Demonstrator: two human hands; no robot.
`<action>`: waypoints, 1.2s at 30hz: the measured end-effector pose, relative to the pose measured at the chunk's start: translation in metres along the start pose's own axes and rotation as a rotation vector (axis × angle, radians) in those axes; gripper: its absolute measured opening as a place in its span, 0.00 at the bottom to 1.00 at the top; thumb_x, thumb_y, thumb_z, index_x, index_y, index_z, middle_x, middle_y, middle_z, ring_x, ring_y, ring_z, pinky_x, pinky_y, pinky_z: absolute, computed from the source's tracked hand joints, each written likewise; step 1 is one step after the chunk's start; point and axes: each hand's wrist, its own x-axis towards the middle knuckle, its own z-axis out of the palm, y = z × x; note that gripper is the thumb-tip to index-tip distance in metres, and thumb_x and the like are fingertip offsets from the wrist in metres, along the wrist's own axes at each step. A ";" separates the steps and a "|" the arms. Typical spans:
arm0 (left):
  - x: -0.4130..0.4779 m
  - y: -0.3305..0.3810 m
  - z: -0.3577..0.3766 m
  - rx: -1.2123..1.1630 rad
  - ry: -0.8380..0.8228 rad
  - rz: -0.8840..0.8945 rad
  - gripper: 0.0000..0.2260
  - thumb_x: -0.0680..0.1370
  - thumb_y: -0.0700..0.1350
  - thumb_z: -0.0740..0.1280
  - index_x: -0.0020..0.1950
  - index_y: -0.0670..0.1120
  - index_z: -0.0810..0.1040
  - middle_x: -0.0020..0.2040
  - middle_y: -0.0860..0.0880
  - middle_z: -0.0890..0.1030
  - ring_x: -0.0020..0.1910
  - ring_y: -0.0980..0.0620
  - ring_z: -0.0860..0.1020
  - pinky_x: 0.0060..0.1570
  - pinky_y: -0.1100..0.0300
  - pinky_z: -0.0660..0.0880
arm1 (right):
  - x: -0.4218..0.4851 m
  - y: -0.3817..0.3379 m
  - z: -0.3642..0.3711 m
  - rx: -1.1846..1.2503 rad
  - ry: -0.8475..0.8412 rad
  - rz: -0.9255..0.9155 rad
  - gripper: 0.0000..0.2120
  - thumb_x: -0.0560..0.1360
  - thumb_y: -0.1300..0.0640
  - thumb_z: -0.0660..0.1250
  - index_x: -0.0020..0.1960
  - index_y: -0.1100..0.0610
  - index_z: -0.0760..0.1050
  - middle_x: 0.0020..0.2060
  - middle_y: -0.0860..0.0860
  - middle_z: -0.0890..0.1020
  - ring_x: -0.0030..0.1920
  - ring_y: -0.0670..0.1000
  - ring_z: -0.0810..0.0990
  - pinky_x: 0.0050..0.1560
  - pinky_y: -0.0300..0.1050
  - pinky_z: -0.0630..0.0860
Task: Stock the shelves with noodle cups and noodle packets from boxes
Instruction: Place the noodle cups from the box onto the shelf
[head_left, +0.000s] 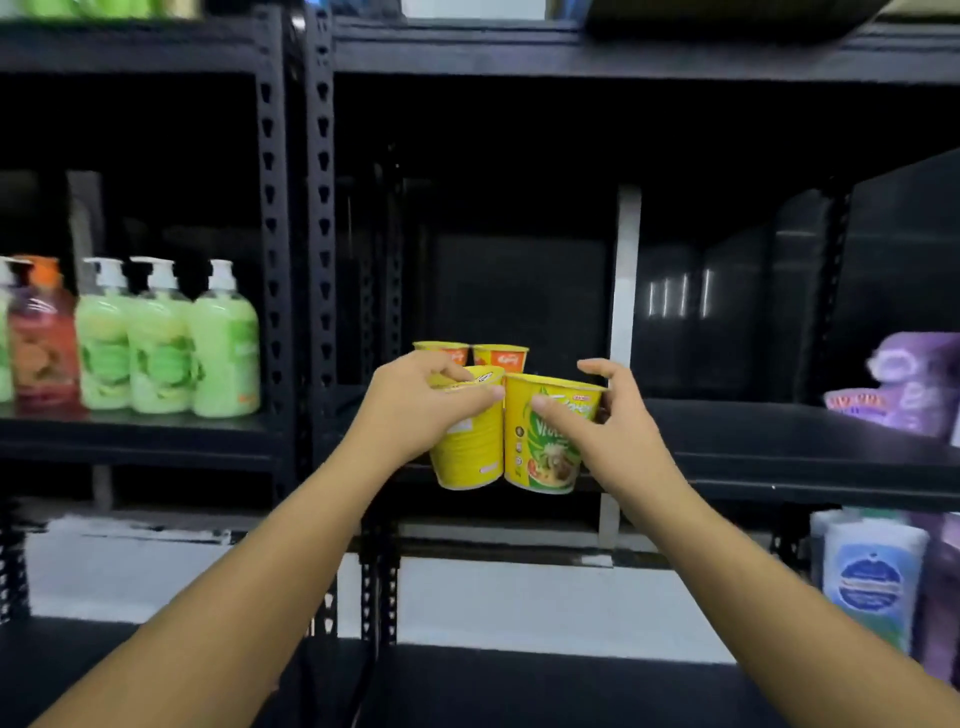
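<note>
My left hand (410, 405) grips a yellow noodle cup (467, 447) near its rim. My right hand (613, 431) holds a second yellow noodle cup (540, 457) with green print, thumb across its front. Both cups are side by side, touching, at the front edge of the black middle shelf (753, 431). Behind them two more noodle cups (470, 356) with orange labels stand on that shelf, partly hidden by my left hand.
Green pump bottles (166, 343) and an orange one (41, 332) fill the left shelf bay. Purple packs (909, 384) lie at the right of the middle shelf. Blue-labelled bottles (872, 582) stand on the shelf below. A black perforated upright (322, 249) divides the bays.
</note>
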 end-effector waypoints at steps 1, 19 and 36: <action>0.012 -0.002 0.001 0.026 0.001 -0.007 0.15 0.67 0.62 0.81 0.43 0.54 0.84 0.52 0.57 0.82 0.51 0.57 0.80 0.47 0.57 0.77 | 0.012 0.000 0.002 -0.009 -0.003 0.002 0.30 0.71 0.42 0.78 0.67 0.38 0.66 0.54 0.44 0.83 0.49 0.42 0.85 0.50 0.44 0.82; 0.091 -0.073 0.054 0.028 0.065 0.014 0.35 0.70 0.53 0.81 0.72 0.55 0.69 0.70 0.53 0.65 0.66 0.56 0.70 0.62 0.64 0.66 | 0.124 0.079 0.016 -0.143 -0.097 0.052 0.48 0.67 0.33 0.76 0.78 0.38 0.54 0.61 0.44 0.80 0.57 0.43 0.81 0.61 0.45 0.78; 0.085 -0.099 0.070 0.137 0.070 -0.174 0.40 0.68 0.61 0.80 0.75 0.60 0.64 0.59 0.59 0.81 0.57 0.55 0.80 0.58 0.55 0.78 | 0.140 0.099 0.018 -0.252 -0.171 0.140 0.31 0.67 0.38 0.80 0.63 0.46 0.71 0.54 0.42 0.81 0.53 0.44 0.80 0.48 0.41 0.74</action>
